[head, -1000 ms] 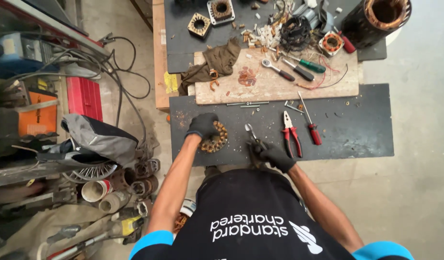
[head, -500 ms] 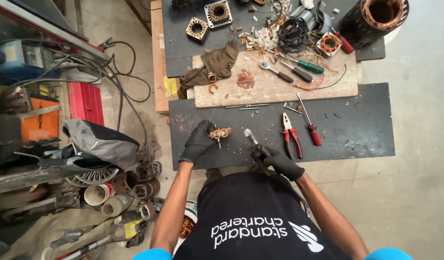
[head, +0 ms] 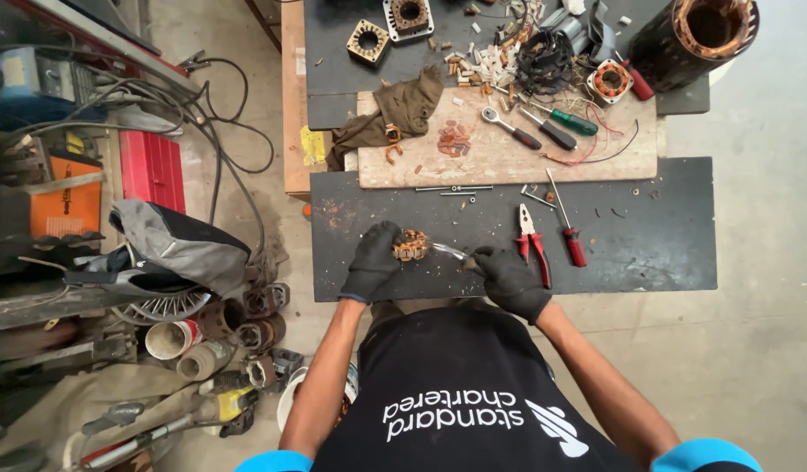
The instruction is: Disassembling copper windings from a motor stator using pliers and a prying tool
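Left hand [head: 373, 260]: gloved, clasped around a small copper-wound coil [head: 410, 246] near the front edge of the dark board [head: 648, 253].
Right hand [head: 511, 281]: gloved, gripping a metal tool [head: 449, 253], its tip touching the coil.
Red pliers [head: 532, 245]: flat, just right of the right hand.
Red screwdriver [head: 568, 229]: beside the pliers.

A yellow label [head: 313, 145], roughly rectangular and a little crumpled, is stuck on the left edge of the pale wooden board [head: 292, 105] beside the far end of the dark bench top. At the far left, an orange box-like machine case [head: 64, 197] shows a dark panel along its near side. Just right of it lies a flat red case [head: 152, 170], rectangular, with ribbed sides. No screens or signs are visible.
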